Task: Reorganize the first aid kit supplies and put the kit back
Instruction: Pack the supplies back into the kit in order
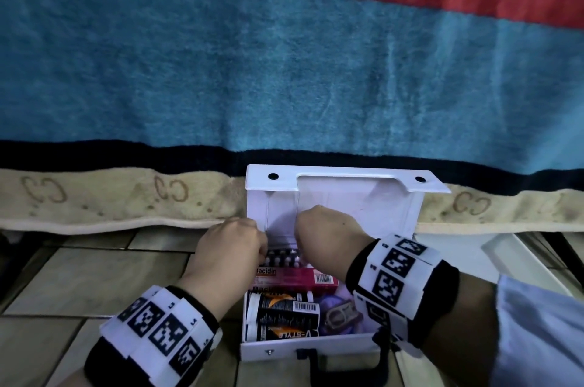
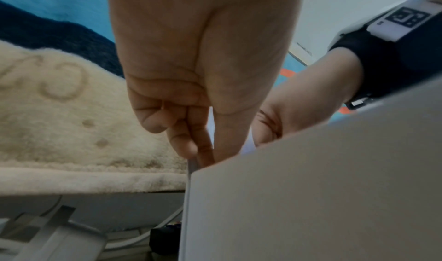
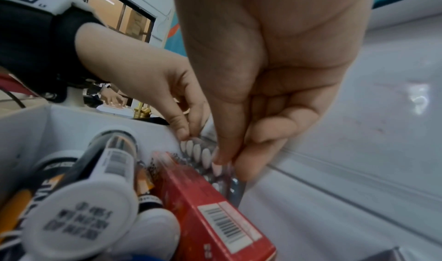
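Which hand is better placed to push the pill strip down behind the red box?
Probably right: the right hand pinches the pill strip at its middle, beside the red box; the left hand holds only its end.

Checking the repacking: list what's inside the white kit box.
Inside the white kit box: a blister pack pinched by both hands, red Bacidin boxes, black-labelled tubes, a purple item. Anything underneath is hidden.

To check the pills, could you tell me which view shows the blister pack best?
The right wrist view: the blister pack is close, its white pills distinct. The head view shows it small between the hands; in the left wrist view it is hidden.
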Motion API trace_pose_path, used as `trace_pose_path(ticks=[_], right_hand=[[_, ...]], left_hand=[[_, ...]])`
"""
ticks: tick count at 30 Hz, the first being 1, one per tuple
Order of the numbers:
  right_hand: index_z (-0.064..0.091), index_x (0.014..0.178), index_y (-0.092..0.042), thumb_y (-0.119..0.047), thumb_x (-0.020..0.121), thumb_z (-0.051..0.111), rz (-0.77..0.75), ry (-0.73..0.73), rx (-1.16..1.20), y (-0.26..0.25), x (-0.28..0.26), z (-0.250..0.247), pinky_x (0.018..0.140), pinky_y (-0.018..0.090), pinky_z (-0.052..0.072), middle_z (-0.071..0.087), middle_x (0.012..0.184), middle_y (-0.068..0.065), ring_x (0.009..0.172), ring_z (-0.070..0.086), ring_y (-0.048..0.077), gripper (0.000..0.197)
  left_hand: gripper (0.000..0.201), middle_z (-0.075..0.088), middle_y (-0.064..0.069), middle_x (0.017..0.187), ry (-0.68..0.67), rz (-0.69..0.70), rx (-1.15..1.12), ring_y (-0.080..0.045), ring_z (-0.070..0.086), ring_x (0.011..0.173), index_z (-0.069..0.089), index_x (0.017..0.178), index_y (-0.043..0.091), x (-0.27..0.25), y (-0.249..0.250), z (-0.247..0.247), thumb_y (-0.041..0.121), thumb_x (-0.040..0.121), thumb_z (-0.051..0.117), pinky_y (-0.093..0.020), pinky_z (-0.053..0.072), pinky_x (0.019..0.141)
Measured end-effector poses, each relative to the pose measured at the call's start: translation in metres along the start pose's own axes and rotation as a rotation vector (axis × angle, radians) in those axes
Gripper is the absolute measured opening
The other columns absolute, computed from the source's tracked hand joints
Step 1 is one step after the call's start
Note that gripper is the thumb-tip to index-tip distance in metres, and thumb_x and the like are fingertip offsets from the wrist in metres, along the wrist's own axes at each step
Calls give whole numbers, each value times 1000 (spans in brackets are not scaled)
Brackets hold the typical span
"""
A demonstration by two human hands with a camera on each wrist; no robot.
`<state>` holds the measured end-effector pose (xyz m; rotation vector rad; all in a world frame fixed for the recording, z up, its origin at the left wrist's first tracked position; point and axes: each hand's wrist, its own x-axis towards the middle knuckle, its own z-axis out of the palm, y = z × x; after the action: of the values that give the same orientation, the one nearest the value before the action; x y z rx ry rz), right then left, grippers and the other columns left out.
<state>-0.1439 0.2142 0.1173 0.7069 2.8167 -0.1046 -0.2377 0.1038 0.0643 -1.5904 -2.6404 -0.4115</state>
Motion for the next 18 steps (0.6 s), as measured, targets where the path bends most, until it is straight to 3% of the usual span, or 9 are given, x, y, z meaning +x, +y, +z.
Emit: trace_pose_path(ticks=[2, 3, 9, 13, 18], right_hand=[[65, 86, -15, -6, 84, 64, 16, 15, 30, 3, 0, 1, 66, 30, 45, 65, 93, 5, 84, 63, 25, 9], [66, 93, -14, -8, 84, 64, 23, 34, 46, 5, 0, 2, 66, 30, 45, 66, 97, 6, 86, 64, 25, 11], [66, 95, -11, -8, 86, 61, 72, 74, 34, 16, 0, 4, 66, 32, 50, 67, 97, 9, 79, 63, 26, 11], [67, 100, -12, -9, 85, 62, 92, 81, 53, 26, -2, 3, 70, 31, 53, 66, 102, 8, 87, 66, 25, 15], [68, 103, -13, -26, 79, 74, 126, 71, 89, 36, -7, -7, 73, 30, 52, 67, 107, 6, 92, 66, 24, 29]], left_hand=[[19, 55, 9, 89, 2, 3, 10, -13, 55, 92, 72, 93, 26, 2, -3, 0, 16, 87, 56, -23, 30, 68], [19, 56, 9, 89, 10, -2, 19, -13, 56, 92, 72, 92, 26, 1, -3, 1, 15, 86, 58, -23, 31, 69], [10, 63, 9, 94, 40, -64, 1, -11, 57, 90, 68, 93, 27, -6, 0, -6, 23, 85, 63, -23, 39, 71], [8, 62, 10, 93, 52, -72, -17, -8, 55, 87, 65, 91, 28, -10, -1, -9, 22, 86, 61, -22, 36, 70], [12, 61, 10, 99, 28, -15, -1, -9, 55, 94, 67, 97, 27, -11, 4, -10, 24, 89, 58, -22, 41, 80]])
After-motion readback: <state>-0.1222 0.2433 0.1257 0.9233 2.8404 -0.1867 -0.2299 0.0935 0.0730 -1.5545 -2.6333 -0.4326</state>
